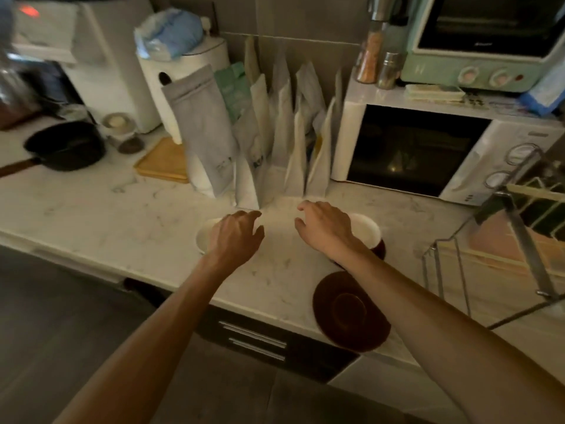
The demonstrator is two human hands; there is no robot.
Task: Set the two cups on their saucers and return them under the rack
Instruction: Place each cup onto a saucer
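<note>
Two cups with white insides stand on the marble counter. The left cup is largely hidden under my left hand, which hovers over it with fingers spread. My right hand is open above the left side of the right cup, whose outside is dark brown. I cannot tell whether either hand touches its cup. A dark brown saucer lies empty near the counter's front edge, under my right forearm. A dark edge shows under the right cup, perhaps a second saucer.
A metal dish rack stands at the right. A white microwave sits behind the cups, with a green oven on top. Several paper bags stand upright at the back. A black pan and a wooden board lie at the left.
</note>
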